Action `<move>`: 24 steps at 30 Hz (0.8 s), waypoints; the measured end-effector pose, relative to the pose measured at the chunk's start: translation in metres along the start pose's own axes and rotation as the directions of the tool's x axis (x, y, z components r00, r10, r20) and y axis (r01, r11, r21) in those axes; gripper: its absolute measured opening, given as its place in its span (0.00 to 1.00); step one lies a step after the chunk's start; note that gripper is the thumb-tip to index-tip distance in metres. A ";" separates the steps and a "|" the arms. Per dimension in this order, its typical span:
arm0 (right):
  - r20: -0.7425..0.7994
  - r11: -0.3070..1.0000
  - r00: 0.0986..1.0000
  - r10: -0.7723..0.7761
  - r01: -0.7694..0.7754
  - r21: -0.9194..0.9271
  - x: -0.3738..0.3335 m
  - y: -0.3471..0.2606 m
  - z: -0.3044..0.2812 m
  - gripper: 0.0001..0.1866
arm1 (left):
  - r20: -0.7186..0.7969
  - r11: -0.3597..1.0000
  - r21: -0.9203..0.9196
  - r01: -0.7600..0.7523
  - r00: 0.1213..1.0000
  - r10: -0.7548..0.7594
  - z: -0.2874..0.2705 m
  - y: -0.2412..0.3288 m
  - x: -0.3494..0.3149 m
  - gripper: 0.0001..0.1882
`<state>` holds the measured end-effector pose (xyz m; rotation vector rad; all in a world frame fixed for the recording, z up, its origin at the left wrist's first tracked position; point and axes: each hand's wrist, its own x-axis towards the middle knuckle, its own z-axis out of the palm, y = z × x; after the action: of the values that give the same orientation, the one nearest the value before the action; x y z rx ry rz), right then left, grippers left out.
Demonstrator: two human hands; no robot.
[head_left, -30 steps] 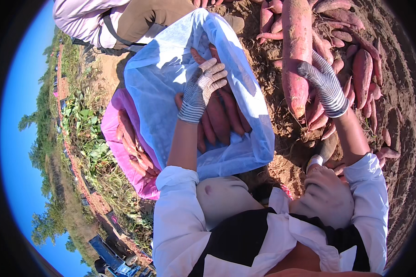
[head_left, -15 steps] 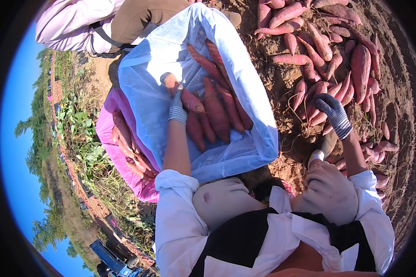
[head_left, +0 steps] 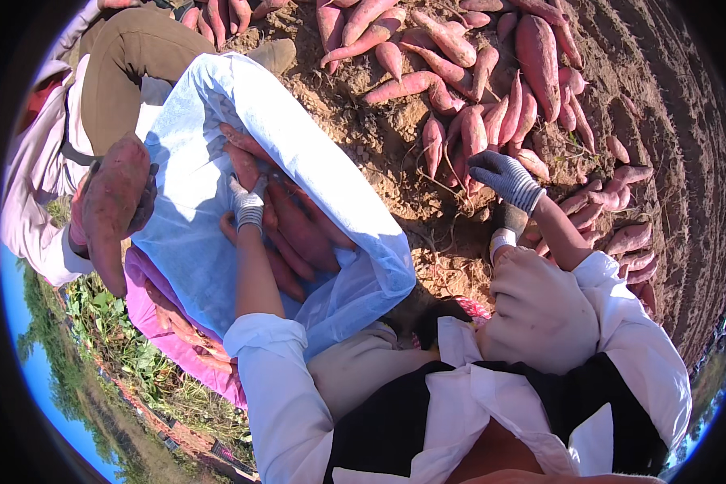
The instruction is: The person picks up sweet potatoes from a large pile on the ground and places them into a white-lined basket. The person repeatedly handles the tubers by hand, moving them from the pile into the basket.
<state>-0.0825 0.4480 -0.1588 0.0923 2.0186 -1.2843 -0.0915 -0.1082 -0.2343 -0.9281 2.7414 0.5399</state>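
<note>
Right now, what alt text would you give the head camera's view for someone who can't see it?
A gloved left hand is among sweet potatoes in a pale-lined container, while the gloved right hand is at the edge of a sweet potato pile on soil. To the left, a co-worker holds a large sweet potato near a pink-lined container.

We're riding on the wearer's head, left lens of the side-by-side pair, staring steeply down! Right up close, a black vest [head_left: 383, 431] looms along the lower edge; farther out come the left hand [head_left: 248, 202] and right hand [head_left: 508, 179], with the white sack [head_left: 323, 165] left of centre and sweet potatoes [head_left: 538, 64] up top. And it's wide, a fisheye ringed in black: furrows [head_left: 676, 153] curving at the right, another person [head_left: 137, 60] upper left, distant sky [head_left: 40, 391] squeezed against the lower-left rim.
</note>
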 end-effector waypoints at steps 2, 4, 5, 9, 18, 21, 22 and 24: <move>-0.102 0.993 0.988 -0.117 0.114 -0.027 0.001 0.020 -0.001 0.16 | 0.166 0.997 -0.015 0.072 0.984 -0.069 0.001 -0.023 0.014 0.45; -0.121 0.993 0.987 -0.104 0.096 -0.068 -0.006 0.022 -0.006 0.16 | 0.004 0.951 -0.307 -0.024 1.000 0.027 0.015 -0.003 0.001 0.32; -0.038 0.989 0.990 -0.134 0.131 -0.069 0.006 0.001 0.010 0.16 | -0.060 0.917 -0.393 0.066 0.993 -0.097 -0.009 -0.107 0.024 0.29; -0.098 0.990 0.991 -0.091 0.080 -0.117 -0.011 0.007 -0.005 0.18 | -0.329 0.909 -0.357 -0.216 0.940 0.094 0.033 -0.037 0.005 0.35; -0.062 0.977 0.996 -0.069 0.055 -0.207 -0.007 -0.001 -0.003 0.17 | -0.090 0.983 -0.033 -0.178 0.981 0.174 -0.002 0.000 -0.025 0.48; -0.134 0.989 0.987 -0.086 0.068 -0.131 -0.006 0.016 -0.010 0.16 | 0.058 0.973 0.058 -0.224 0.974 0.220 -0.018 0.018 -0.074 0.53; -0.171 0.984 0.982 -0.085 0.057 -0.167 -0.006 0.021 -0.015 0.15 | 0.032 0.932 0.202 -0.301 0.953 0.300 -0.019 0.011 -0.086 0.53; -0.228 0.952 0.968 -0.104 0.030 -0.305 -0.004 0.031 -0.026 0.20 | 0.116 0.991 0.025 -0.130 0.985 0.126 -0.021 -0.021 -0.093 0.52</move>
<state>-0.0804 0.4860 -0.1741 0.0379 2.4240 -1.0309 -0.0074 -0.0813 -0.1934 -0.6943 2.7098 0.5508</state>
